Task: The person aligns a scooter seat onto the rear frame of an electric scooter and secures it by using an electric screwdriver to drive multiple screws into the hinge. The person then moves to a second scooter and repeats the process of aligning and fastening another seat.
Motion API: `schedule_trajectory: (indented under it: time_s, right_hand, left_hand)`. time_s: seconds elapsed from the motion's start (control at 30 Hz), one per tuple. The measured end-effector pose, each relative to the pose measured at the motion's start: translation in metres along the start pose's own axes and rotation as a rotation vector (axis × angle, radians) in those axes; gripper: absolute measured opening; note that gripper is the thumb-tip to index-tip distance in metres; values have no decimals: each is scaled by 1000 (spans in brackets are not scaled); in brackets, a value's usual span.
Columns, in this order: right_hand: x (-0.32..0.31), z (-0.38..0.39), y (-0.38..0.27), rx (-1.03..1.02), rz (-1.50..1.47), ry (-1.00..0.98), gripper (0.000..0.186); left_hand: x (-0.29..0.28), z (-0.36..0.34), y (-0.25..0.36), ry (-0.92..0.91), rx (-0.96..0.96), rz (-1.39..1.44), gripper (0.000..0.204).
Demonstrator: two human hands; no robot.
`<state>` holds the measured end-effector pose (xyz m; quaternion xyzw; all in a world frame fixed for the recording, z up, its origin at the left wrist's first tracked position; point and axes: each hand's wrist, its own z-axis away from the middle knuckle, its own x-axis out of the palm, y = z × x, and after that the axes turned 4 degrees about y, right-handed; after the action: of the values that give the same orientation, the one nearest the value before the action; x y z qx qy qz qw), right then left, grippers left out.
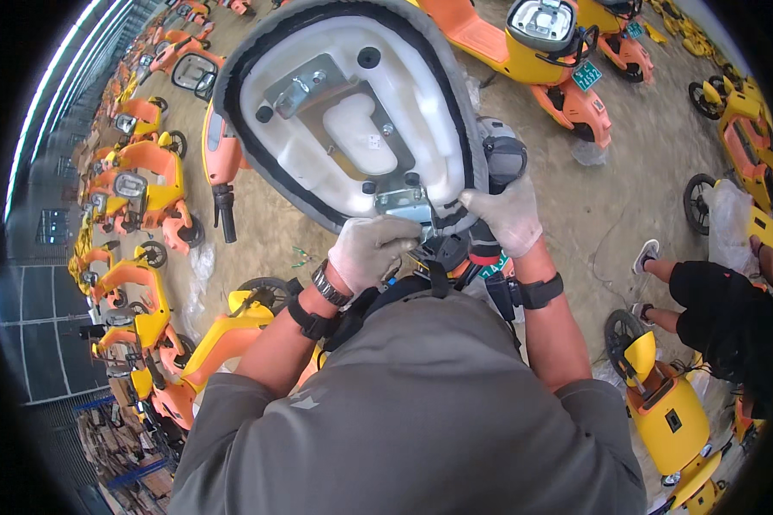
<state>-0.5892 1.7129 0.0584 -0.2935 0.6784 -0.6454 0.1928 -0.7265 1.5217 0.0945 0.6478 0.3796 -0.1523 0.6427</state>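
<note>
A scooter seat (304,167) is tipped up in front of me, its white plastic underside facing me inside a dark padded rim. A metal hinge bracket (406,204) sits at its near end, and another metal bracket (307,86) lies farther up. My left hand (371,251), in a pale glove, is closed at the hinge bracket; its fingertips pinch something too small to make out. My right hand (508,215), also gloved, is wrapped on the seat's near right edge with the thumb on the rim. Its other fingers are mostly hidden.
A handlebar grip (225,215) sticks out left of the seat. Pliers (301,256) lie on the floor nearby. Rows of yellow and orange scooters (150,176) stand at the left, with more (524,43) at the far right. A person in dark clothes (713,309) is at the right.
</note>
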Motion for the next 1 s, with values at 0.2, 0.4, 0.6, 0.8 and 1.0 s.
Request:
schedule_trajectory:
  time_s: [0.2,0.4,0.6,0.8,1.0]
  right_hand:
    - [2,1,6,-47,-79,4,67]
    - [-2,-4,11,-61,-61,6,74]
    - [-1,-3,13,-48,9,48,102]
    - [2,1,9,-7,-52,38,105]
    - [0,11,3,21,-80,61,73]
  left_hand:
    - [-2,-1,0,6,-129,51,20]
    - [-5,1,5,-2,-155,60,20]
    - [-8,-7,15,-99,87,-296,21]
    - [-4,-2,14,-155,108,-391,24]
    - [-45,48,-19,285,-739,745,27]
